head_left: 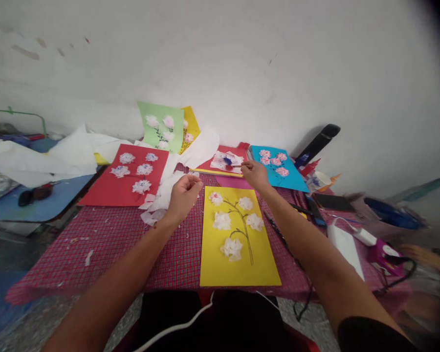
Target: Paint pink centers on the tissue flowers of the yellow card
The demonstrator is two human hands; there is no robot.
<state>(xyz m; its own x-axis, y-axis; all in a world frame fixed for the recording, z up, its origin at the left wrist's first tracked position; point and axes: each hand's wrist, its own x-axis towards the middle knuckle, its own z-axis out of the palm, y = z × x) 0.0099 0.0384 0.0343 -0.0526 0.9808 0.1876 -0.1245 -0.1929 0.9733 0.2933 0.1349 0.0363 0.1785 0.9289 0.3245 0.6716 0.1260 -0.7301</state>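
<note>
My right hand [255, 175] grips a thin paintbrush [236, 166], its tip at a crumpled white tissue [220, 161] with dark blue and red paint on it. That tissue lies on a red sheet near the wall. My left hand [185, 191] hovers over the table with its fingers curled together, and nothing shows in them. Between my forearms lies a yellow sheet [214, 271] with a drawn branch and several white tissue flowers. The upper left flower [216, 198] has reddish-pink dabs; the others look white.
A red sheet [99, 190] with bluish flowers lies left, beside torn white tissue [165, 193]. A green sheet [144, 115] leans on the wall. Right are a blue sheet [297, 181], a dark bottle [317, 144], a paper cup [317, 180], a phone [333, 202] and a white power strip [346, 249].
</note>
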